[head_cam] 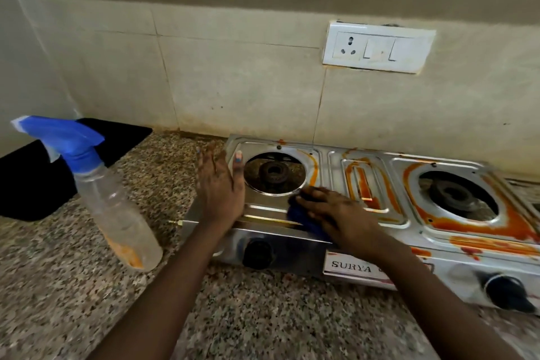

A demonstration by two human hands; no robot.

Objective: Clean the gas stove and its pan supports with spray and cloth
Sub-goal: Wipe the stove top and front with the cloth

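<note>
Both forearms reach up from the near edge of the speckled granite worktop toward a two-burner steel gas stove that sits along the worktop's back edge, against the tiled wall.

At the stove's left end the left hand lies flat, with straight fingers spread over the corner beside the left burner; it holds nothing. Pressing down on a dark blue cloth, the right hand works at the front rim of the left burner well, its fingers laid over the cloth with the tips bent onto it. The cloth touches the steel top just in front of that burner and reaches to the stove's front edge.

No pan supports are on the stove; both burners stand bare in their round wells. Around the left burner the steel is mostly bright, while orange-red smears cover the middle panel and ring the right burner, running on to the front right edge. Two black knobs sit on the front face, one under each burner, with a label reading "SURYA" between them.

Left of the stove and well apart from it, a clear spray bottle with a blue trigger head stands on the worktop, looking tilted, with orange residue near its base. Behind it, at the worktop's left rear corner, lies a black flat object. On the wall above the stove is a white socket and switch plate.
</note>
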